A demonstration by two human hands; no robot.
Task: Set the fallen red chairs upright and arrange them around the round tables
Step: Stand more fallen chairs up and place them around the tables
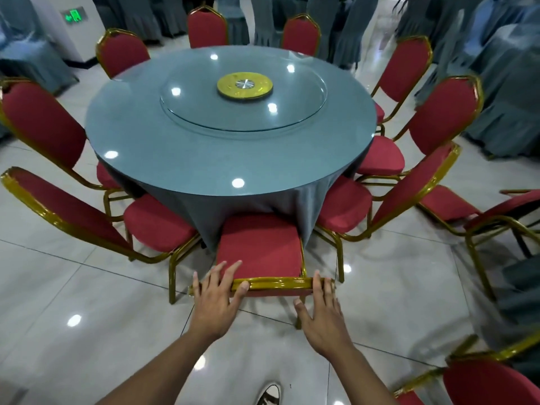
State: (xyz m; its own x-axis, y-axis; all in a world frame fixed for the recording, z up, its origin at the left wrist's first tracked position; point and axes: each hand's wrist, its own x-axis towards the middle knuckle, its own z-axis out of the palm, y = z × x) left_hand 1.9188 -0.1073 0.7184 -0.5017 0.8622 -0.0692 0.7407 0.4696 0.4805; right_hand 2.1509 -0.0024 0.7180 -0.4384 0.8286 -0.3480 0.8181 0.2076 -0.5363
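A red chair with a gold frame stands upright right in front of me, its seat tucked under the round table with the grey-blue cloth. My left hand rests on the left part of the chair's gold top rail, fingers straight over it and the thumb pressing the rail. My right hand rests on the rail's right end with straight fingers. Several other red chairs stand upright around the table. One red chair lies tipped over on the floor at the right.
A glass turntable with a gold hub sits on the table. Another red chair is at the bottom right corner. Grey-covered chairs and tables fill the back and right side. The floor is glossy white tile. My shoe shows at the bottom edge.
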